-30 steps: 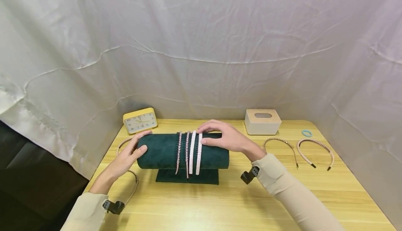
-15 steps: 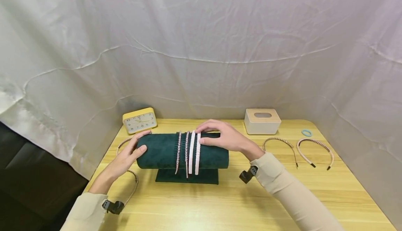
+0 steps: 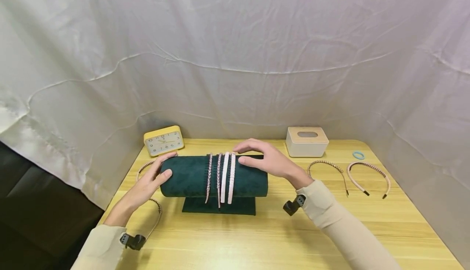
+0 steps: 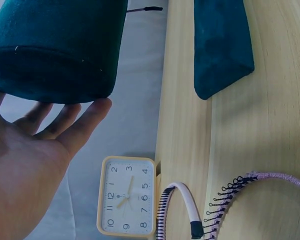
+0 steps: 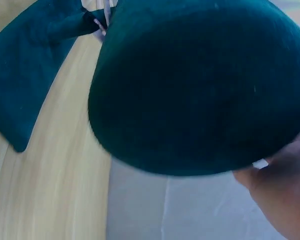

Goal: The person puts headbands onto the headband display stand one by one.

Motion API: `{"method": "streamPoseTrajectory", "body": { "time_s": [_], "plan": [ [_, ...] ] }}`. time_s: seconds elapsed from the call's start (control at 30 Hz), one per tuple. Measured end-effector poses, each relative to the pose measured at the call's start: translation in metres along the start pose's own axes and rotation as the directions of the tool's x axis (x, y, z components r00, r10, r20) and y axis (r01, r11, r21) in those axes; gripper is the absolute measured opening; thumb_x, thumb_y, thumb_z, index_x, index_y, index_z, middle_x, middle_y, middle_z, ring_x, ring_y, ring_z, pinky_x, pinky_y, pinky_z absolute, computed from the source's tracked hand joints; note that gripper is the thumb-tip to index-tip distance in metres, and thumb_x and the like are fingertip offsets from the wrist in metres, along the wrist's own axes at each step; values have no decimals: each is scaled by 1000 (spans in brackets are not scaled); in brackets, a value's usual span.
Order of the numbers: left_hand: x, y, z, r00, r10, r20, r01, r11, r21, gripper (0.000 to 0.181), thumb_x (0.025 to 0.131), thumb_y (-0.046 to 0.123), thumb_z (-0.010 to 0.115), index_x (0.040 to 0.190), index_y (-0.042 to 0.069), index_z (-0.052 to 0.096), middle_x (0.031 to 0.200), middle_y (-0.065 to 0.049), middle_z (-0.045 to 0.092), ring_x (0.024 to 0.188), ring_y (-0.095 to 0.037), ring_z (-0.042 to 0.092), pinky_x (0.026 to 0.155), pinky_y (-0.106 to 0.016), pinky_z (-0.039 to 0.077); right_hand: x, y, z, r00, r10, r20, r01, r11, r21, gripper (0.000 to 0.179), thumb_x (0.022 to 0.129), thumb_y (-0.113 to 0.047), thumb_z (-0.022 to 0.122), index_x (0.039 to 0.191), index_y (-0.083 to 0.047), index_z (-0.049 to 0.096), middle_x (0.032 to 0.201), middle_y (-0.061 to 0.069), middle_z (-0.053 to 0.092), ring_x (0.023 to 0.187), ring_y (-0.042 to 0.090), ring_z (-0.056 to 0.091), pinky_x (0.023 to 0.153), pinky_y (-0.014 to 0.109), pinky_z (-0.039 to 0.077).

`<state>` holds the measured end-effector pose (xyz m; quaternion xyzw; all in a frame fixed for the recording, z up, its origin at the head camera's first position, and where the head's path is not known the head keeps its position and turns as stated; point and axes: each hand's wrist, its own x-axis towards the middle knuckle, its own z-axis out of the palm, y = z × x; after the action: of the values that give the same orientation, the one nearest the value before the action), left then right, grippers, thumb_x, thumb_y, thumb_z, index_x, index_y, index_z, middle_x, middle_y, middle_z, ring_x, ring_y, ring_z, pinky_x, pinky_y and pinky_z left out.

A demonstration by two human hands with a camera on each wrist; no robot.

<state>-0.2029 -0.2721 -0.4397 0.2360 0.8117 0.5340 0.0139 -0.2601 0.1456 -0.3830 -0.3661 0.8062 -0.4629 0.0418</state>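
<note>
In the head view a dark green velvet roll stand point(image 3: 183, 178) stands on the table. Two thin braided headbands point(image 3: 209, 178) and two white headbands point(image 3: 231, 180) sit side by side over its middle. My left hand point(image 3: 147, 186) holds the roll's left end, thumb in front and fingers over the far side; the left wrist view shows these fingers point(image 4: 85, 122) against the end. My right hand point(image 3: 269, 160) hovers by the top of the rightmost white headband, fingers loosely bent and thumb apart from it. The right wrist view shows mostly the roll's end, which hides the fingertips.
A yellow alarm clock point(image 3: 164, 141) stands at the back left, a white tissue box point(image 3: 307, 143) with a wooden lid at the back right. Two headbands point(image 3: 369, 166) and a blue ring point(image 3: 358, 155) lie at right. More headbands point(image 3: 158, 217) lie at left, partly behind the left arm.
The rightmost white headband has shifted slightly left, closer to its neighbour. My right thumb has come off it and the hand has drawn a little right. The left hand stays put.
</note>
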Motion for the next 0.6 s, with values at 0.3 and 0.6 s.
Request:
{"method": "streamPoseTrajectory", "body": {
  "time_s": [0.3, 0.6],
  "plan": [
    [-1, 1, 0, 1000, 1, -5, -1, 1000, 3, 55, 118, 15, 45, 171, 15, 31, 175, -20, 30, 144, 9, 41, 110, -9, 37, -29, 12, -35, 998, -4, -63, 6, 999, 34, 30, 111, -22, 66, 140, -20, 72, 147, 2, 66, 138, 26, 62, 118, 45, 50],
    [-1, 1, -1, 1000, 12, 4, -12, 1000, -12, 55, 118, 14, 44, 171, 17, 31, 174, -25, 28, 143, 9, 43, 110, -9, 39, -74, 35, -86, 981, 110, -157, -109, 994, 17, 34, 114, -23, 60, 144, -10, 68, 149, 11, 65, 130, 11, 66, 106, 21, 53]
  ]
}}
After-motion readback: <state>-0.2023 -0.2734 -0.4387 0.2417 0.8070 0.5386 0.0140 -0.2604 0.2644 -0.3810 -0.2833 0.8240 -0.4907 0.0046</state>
